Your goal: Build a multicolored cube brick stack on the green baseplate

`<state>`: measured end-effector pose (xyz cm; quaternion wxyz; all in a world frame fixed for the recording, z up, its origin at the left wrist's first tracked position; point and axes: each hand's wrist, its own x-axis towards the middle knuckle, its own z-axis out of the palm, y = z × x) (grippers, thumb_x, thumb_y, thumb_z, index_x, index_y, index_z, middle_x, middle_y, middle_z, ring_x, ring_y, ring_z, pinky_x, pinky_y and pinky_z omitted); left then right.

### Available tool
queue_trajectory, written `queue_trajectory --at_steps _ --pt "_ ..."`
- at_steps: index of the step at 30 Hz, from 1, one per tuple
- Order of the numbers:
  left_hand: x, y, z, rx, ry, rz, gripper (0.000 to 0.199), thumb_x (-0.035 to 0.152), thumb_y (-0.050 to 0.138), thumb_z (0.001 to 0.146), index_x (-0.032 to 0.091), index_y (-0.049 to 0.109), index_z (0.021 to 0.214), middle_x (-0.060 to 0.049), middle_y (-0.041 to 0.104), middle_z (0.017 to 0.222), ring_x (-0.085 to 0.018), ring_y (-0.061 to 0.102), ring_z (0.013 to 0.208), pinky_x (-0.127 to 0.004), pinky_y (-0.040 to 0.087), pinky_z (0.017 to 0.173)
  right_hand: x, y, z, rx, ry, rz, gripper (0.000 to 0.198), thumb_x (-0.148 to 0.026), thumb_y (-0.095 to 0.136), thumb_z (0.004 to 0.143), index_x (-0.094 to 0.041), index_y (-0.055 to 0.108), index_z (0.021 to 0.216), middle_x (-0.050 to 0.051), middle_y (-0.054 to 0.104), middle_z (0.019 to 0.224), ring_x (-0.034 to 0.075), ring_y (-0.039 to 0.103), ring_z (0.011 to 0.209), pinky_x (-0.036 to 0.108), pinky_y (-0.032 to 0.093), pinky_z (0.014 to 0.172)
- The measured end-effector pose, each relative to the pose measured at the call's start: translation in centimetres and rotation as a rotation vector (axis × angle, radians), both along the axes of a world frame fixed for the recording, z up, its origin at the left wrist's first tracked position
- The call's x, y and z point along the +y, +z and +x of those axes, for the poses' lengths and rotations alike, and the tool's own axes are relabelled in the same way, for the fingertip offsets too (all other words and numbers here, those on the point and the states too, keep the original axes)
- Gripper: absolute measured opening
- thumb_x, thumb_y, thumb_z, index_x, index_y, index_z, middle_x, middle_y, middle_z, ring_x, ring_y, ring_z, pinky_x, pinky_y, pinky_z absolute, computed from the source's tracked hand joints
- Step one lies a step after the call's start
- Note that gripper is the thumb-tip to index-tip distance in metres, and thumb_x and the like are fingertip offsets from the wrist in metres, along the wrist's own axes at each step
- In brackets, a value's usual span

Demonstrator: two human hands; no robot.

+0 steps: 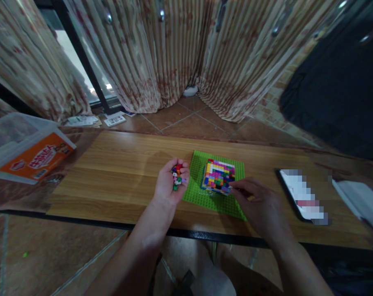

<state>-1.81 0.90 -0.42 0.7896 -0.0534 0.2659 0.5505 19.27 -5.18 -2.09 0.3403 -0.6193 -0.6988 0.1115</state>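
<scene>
My left hand [171,181] is palm up and cupped around a heap of small building bricks [177,174] in red, white, green, purple and other colours. It hovers by the left edge of a green studded baseplate [195,197]. On that plate stands a low rectangular block of many-coloured bricks [217,174], built in several layers. My right hand [257,201] reaches in from the right, thumb and forefinger pinched together at the block's right front corner. Whatever sits between those fingertips is too small to make out.
The baseplate lies on a wooden table [118,168] with a dark front edge. A phone [302,195] with a blurred screen rests to the right, beside a white object [362,201]. At the far left is a clear plastic tub [35,152] with an orange label. Striped curtains [149,61] hang behind.
</scene>
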Motion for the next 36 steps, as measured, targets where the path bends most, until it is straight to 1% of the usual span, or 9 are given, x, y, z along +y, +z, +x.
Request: queue_trajectory --at_steps 5,8,11,14,17,22,26,32,36 --pt "0.0 0.0 0.1 0.015 -0.001 -0.005 0.034 0.014 0.038 0.094 0.010 0.053 0.064 -0.001 0.049 0.061 -0.002 0.043 0.043 -0.008 0.035 0.037 0.1 -0.1 -0.5 -0.021 -0.054 0.020 0.013 -0.025 0.060 0.083 -0.019 0.072 0.086 0.003 0.071 0.081 0.015 0.066 0.065 0.027 0.051 0.062" --pt "0.0 -0.1 0.1 0.011 -0.002 -0.007 0.033 0.014 0.038 0.093 0.010 0.053 0.064 -0.001 0.048 0.060 -0.002 0.043 0.043 -0.009 0.035 0.036 0.0 0.0 -0.5 -0.009 -0.073 0.006 0.016 -0.028 0.061 0.082 -0.019 0.073 0.086 0.004 0.072 0.079 0.016 0.066 0.063 0.028 0.051 0.062" --pt "0.0 0.0 0.1 0.009 -0.003 -0.004 0.032 0.014 0.039 0.093 0.010 0.053 0.064 -0.001 0.048 0.060 -0.002 0.044 0.043 -0.008 0.035 0.037 0.0 0.1 0.0 0.068 -0.119 -0.057 0.019 -0.032 0.063 0.079 -0.020 0.073 0.090 0.004 0.073 0.077 0.017 0.067 0.064 0.029 0.052 0.061" --pt "0.0 0.0 0.1 0.012 -0.002 -0.003 0.032 0.014 0.040 0.093 0.010 0.053 0.064 -0.001 0.048 0.060 -0.002 0.044 0.043 -0.008 0.035 0.037 0.1 0.1 0.6 0.182 -0.203 -0.121 0.024 -0.035 0.064 0.077 -0.020 0.074 0.094 0.004 0.074 0.078 0.018 0.067 0.064 0.029 0.052 0.059" --pt "0.0 0.0 0.1 0.011 -0.005 -0.005 0.032 0.014 0.040 0.093 0.010 0.053 0.064 -0.001 0.048 0.060 -0.002 0.043 0.043 -0.008 0.035 0.037 0.3 0.0 0.8 0.289 -0.254 -0.143 0.026 -0.035 0.066 0.074 -0.019 0.074 0.093 0.005 0.074 0.080 0.019 0.068 0.068 0.030 0.053 0.060" --pt "-0.1 0.0 0.0 0.003 -0.006 -0.009 0.031 0.014 0.041 0.092 0.011 0.054 0.065 -0.001 0.048 0.061 -0.003 0.044 0.044 -0.008 0.036 0.037 0.8 -0.8 0.5 0.424 -0.218 -0.193 0.028 -0.033 0.069 0.072 -0.017 0.073 0.095 0.006 0.074 0.081 0.019 0.068 0.070 0.032 0.053 0.065" --pt "-0.1 -0.1 0.1 0.004 -0.004 -0.014 0.030 0.015 0.041 0.092 0.011 0.054 0.065 -0.001 0.048 0.062 -0.003 0.044 0.045 -0.008 0.036 0.037 1.1 -1.2 0.5 0.482 -0.235 -0.218 0.031 -0.032 0.071 0.070 -0.016 0.073 0.096 0.005 0.073 0.080 0.017 0.066 0.067 0.030 0.051 0.063" --pt "0.0 -0.1 0.1 0.009 -0.013 -0.015 0.031 0.014 0.040 0.092 0.011 0.053 0.064 -0.001 0.048 0.061 -0.003 0.043 0.044 -0.009 0.036 0.037 1.3 -0.9 0.3 0.604 -0.255 -0.276 0.034 -0.033 0.075 0.064 -0.016 0.074 0.093 0.004 0.072 0.075 0.016 0.064 0.065 0.028 0.049 0.061" --pt "0.0 -0.2 0.1 0.005 -0.012 -0.011 0.031 0.014 0.040 0.092 0.011 0.053 0.065 -0.001 0.048 0.061 -0.003 0.042 0.044 -0.009 0.035 0.037 1.3 -0.7 0.3 0.664 -0.269 -0.287 0.032 -0.032 0.077 0.061 -0.016 0.074 0.089 0.003 0.072 0.074 0.015 0.063 0.065 0.027 0.048 0.060"
